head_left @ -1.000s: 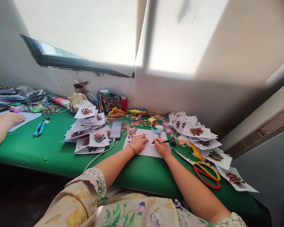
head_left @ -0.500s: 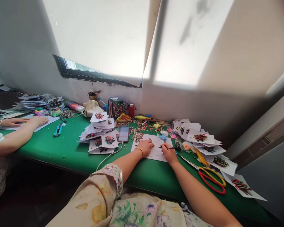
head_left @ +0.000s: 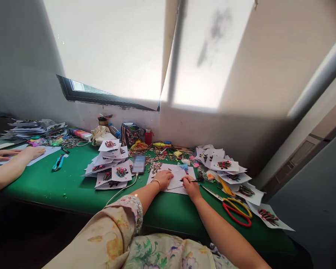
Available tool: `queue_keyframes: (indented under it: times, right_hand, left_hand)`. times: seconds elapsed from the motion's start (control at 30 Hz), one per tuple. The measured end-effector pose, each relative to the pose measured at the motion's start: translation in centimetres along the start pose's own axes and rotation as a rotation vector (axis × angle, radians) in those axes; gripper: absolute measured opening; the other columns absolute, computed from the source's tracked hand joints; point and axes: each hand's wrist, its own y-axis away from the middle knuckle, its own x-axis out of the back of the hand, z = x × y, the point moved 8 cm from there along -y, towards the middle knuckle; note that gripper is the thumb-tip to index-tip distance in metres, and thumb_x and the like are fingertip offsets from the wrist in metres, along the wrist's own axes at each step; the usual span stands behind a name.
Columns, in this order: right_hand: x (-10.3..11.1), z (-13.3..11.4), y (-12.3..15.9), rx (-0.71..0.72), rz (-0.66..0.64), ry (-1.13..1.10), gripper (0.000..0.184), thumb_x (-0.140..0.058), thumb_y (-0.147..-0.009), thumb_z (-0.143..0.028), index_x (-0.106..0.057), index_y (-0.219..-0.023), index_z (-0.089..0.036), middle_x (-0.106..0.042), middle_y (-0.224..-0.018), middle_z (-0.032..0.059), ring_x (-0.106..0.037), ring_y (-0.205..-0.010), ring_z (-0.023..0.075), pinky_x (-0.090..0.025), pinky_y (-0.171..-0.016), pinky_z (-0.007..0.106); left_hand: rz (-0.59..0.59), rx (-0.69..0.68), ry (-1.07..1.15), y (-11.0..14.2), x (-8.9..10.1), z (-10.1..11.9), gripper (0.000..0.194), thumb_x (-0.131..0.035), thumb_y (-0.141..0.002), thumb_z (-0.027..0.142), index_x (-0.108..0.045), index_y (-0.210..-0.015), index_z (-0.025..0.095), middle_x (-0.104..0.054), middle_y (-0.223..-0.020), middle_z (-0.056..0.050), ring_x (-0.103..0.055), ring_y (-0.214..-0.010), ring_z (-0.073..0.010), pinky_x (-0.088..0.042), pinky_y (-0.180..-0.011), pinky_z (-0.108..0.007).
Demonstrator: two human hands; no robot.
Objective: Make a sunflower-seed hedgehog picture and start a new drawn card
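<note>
My left hand (head_left: pixel 164 179) lies flat on white paper (head_left: pixel 176 181), its fingers stretched out. My right hand (head_left: pixel 190 186) is closed around a black pen (head_left: pixel 196 181), whose point is at the paper just right of my left hand. Small pieces lie on the paper's far left part, and a lump of blue clay (head_left: pixel 183 166) sits by its far edge. To the right of my right hand rest scissors (head_left: pixel 236 213) with red and yellow handles.
Stacks of decorated white cards stand left (head_left: pixel 121 172) and right (head_left: pixel 224 164). A phone (head_left: pixel 139 164) with a white cable lies beside the left stack. Loose sticks (head_left: pixel 155 166) cover the back. Farther left are a blue cutter (head_left: pixel 58 162) and another person's hands (head_left: pixel 33 153).
The view has shifted right, so the whole scene appears farther left and a little lower. Both my hands stay on the paper, the pen still in my right.
</note>
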Motion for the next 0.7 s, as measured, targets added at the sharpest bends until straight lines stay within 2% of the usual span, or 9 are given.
queue_keyframes:
  times: [0.4,0.7]
  right_hand:
    - [0.1,0.2,-0.8,-0.007,0.045,-0.005,0.027,-0.042,-0.078,-0.034,-0.066,-0.078,-0.021,-0.065,-0.066,-0.0009,-0.061,-0.066,0.0181,-0.047,-0.063,0.026]
    - [-0.3,0.8,-0.8,-0.018,0.028,-0.023,0.027,-0.042,-0.077,-0.037,-0.065,-0.077,-0.022,-0.065,-0.068,0.0003,-0.061,-0.068,0.0194,-0.047,-0.064,0.028]
  left_hand:
    - [0.019,-0.020,-0.008,-0.8,-0.1,-0.6,0.031,-0.055,-0.093,0.034,-0.057,-0.120,0.019,-0.057,-0.125,-0.010,-0.059,-0.105,-0.0209,-0.052,-0.089,-0.043]
    - [0.067,0.005,0.027,-0.7,-0.4,-1.0,0.032,-0.055,-0.093,0.034,-0.057,-0.121,0.018,-0.058,-0.124,-0.010,-0.060,-0.104,-0.0209,-0.053,-0.088,-0.042]
